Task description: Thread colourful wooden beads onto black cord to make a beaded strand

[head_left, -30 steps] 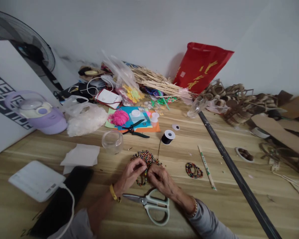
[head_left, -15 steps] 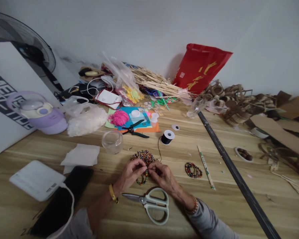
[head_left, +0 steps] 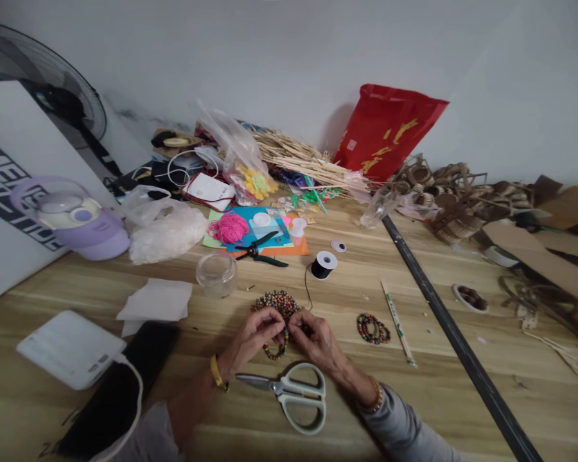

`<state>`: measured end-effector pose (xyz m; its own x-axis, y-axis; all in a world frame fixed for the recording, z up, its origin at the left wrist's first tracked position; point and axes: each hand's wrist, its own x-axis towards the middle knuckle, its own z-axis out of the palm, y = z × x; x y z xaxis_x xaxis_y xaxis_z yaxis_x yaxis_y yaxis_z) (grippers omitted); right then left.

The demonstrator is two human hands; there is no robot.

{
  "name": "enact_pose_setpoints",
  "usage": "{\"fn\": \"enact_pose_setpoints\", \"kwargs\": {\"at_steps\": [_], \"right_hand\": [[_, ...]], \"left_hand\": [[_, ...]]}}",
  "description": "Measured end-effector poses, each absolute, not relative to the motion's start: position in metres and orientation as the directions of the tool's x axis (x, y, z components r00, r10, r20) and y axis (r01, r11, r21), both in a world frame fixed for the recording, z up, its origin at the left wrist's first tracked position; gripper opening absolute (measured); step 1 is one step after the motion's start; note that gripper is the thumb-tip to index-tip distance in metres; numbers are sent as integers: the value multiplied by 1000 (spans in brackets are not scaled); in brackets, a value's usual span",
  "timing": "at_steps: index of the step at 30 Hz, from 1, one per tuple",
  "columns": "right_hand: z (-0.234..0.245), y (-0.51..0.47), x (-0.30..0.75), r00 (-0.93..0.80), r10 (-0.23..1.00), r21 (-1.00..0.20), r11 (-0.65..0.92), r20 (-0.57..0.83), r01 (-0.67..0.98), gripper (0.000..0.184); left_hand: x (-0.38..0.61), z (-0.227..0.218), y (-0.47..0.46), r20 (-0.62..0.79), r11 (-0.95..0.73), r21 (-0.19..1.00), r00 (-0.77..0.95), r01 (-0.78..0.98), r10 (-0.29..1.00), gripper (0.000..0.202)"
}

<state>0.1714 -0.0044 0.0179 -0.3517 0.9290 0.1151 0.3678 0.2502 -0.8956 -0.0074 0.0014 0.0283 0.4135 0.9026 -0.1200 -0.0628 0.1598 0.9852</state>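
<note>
My left hand [head_left: 253,337] and my right hand [head_left: 315,339] meet over the wooden table [head_left: 414,398], fingertips pinched together on a strand of coloured beads [head_left: 275,351] that hangs between them. Just beyond the fingers lies a pile of loose coloured beads [head_left: 277,300]. A thin black thread runs from my right hand up to a black thread spool [head_left: 324,264]. White-handled scissors [head_left: 293,393] lie just below my hands. A finished bead bracelet [head_left: 374,328] rests to the right.
A glass jar [head_left: 216,274], white paper [head_left: 157,300], a white device [head_left: 70,348] and a purple jug [head_left: 74,218] stand at the left. Black pliers [head_left: 260,252], pink yarn [head_left: 230,228], a red bag [head_left: 388,131], a long dark rod [head_left: 453,333] and woven pieces [head_left: 457,199] crowd the back and right.
My hands have shifted slightly toward me and closer together; the bead strand now hangs between the fingertips, and the bead pile shows more above them.
</note>
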Motion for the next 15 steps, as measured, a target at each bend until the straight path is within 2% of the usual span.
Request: {"fn": "enact_pose_setpoints", "kwargs": {"at_steps": [8,15], "right_hand": [[20,-5,171,-363,925,-891,251,107,378,20],[20,-5,172,-368,924,-891,247,98,381,22]], "left_hand": [[-5,21,1,-164,222,969,396,-106,904,28],[-5,12,4,-149,194,976,349,-98,925,26]]}}
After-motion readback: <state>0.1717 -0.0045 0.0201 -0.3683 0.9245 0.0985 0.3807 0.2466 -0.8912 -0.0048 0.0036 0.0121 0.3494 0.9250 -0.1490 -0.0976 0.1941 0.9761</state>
